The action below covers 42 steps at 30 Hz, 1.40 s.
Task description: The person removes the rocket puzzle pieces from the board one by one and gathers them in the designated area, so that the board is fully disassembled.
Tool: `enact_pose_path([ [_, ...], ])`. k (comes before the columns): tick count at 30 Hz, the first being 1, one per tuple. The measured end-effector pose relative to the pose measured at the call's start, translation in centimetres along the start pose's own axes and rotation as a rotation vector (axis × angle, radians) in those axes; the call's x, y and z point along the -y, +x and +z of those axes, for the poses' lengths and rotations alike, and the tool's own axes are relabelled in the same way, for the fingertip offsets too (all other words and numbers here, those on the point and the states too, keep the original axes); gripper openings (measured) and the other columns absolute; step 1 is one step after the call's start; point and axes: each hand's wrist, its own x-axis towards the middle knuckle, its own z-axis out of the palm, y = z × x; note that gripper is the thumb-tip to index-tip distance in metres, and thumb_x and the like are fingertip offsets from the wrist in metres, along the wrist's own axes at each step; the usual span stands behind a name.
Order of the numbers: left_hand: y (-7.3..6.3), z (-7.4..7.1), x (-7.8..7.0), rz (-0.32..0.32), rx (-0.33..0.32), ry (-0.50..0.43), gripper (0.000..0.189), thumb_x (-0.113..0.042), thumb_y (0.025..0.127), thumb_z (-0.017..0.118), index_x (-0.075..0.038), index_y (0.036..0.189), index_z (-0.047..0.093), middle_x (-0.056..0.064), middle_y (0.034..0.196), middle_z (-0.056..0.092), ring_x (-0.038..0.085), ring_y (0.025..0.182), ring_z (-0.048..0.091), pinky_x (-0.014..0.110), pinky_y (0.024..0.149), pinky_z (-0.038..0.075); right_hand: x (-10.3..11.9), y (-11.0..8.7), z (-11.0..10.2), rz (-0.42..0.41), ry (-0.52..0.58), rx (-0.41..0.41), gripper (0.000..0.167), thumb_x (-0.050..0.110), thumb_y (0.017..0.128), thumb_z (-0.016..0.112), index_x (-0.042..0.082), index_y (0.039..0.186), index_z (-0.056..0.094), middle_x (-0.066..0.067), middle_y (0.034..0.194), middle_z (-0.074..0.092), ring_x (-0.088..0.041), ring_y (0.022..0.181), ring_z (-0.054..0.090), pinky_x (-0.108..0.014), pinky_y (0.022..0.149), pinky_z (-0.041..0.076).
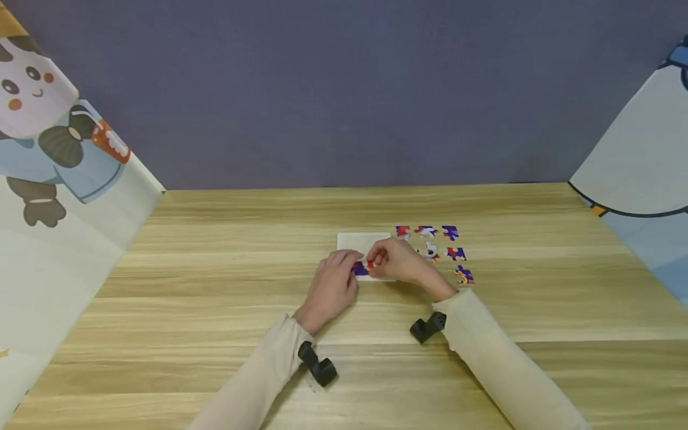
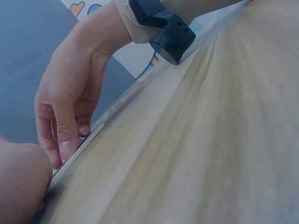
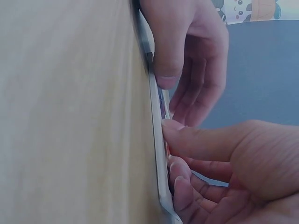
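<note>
A white puzzle tray [image 1: 355, 240] lies on the table, with a purple puzzle piece [image 1: 359, 270] in its lower left part. My left hand [image 1: 332, 285] rests at the tray's left side, its fingers reaching over the purple piece and its thumb touching there. Just to the right, my right hand [image 1: 400, 261] pinches a small red and orange puzzle piece [image 1: 370, 266] low over the tray, beside the purple one. The right wrist view shows the right thumb [image 3: 201, 140] and fingertips close to the tray's surface, near the left thumb. The right fingers hide part of the tray.
Several loose puzzle pieces lie in rows right of the tray, among them a purple one [image 1: 450, 232], a red and purple one [image 1: 455, 254], one with a white bird face [image 1: 430, 251] and a yellow-purple one [image 1: 464, 275]. A dark blue panel [image 1: 355, 95] stands behind the wooden table.
</note>
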Motion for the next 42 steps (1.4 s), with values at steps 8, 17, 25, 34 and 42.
enact_pose_path([
  [8,0.14,-0.08,-0.08,-0.089,-0.034,-0.018,0.03,-0.002,0.082,0.056,-0.005,0.111,0.064,0.009,0.11,0.063,0.028,0.107,0.056,0.042,0.086,0.047,-0.07,0.08,0.07,0.008,-0.002,-0.003,0.016,0.002,0.077,0.074,0.001,0.091,0.066,-0.004,0.075,0.056,-0.013,0.07,0.05,-0.023,0.063,0.042],
  [17,0.14,-0.19,-0.01,-0.112,-0.021,-0.027,0.029,-0.002,0.083,0.056,-0.004,0.11,0.063,0.009,0.109,0.062,0.028,0.107,0.055,0.042,0.087,0.046,0.08,0.11,0.37,0.01,0.012,0.007,0.017,0.0,0.078,0.072,0.0,0.093,0.066,-0.005,0.075,0.057,-0.013,0.07,0.051,-0.021,0.063,0.044],
  [25,0.18,-0.06,0.04,-0.112,-0.021,-0.018,0.028,-0.002,0.083,0.056,-0.005,0.11,0.064,0.008,0.108,0.062,0.027,0.106,0.055,0.041,0.086,0.046,0.45,0.06,0.52,-0.011,-0.014,0.0,0.017,0.0,0.079,0.071,0.0,0.095,0.065,-0.005,0.076,0.057,-0.013,0.07,0.05,-0.023,0.064,0.043],
  [34,0.27,-0.06,-0.04,-0.115,-0.012,-0.013,0.025,-0.003,0.084,0.055,-0.002,0.106,0.067,0.008,0.11,0.063,0.026,0.106,0.055,0.039,0.085,0.046,0.57,0.06,0.73,-0.039,-0.062,-0.014,0.023,0.005,0.078,0.073,0.002,0.099,0.065,-0.007,0.084,0.06,-0.014,0.074,0.052,-0.024,0.066,0.043],
  [42,0.25,-0.16,-0.11,-0.116,-0.004,-0.011,0.026,-0.003,0.084,0.055,-0.001,0.106,0.068,0.009,0.111,0.063,0.027,0.106,0.055,0.04,0.086,0.046,0.28,0.14,0.83,-0.067,-0.087,-0.02,0.022,0.005,0.078,0.074,0.004,0.098,0.067,-0.008,0.086,0.062,-0.015,0.076,0.053,-0.025,0.069,0.044],
])
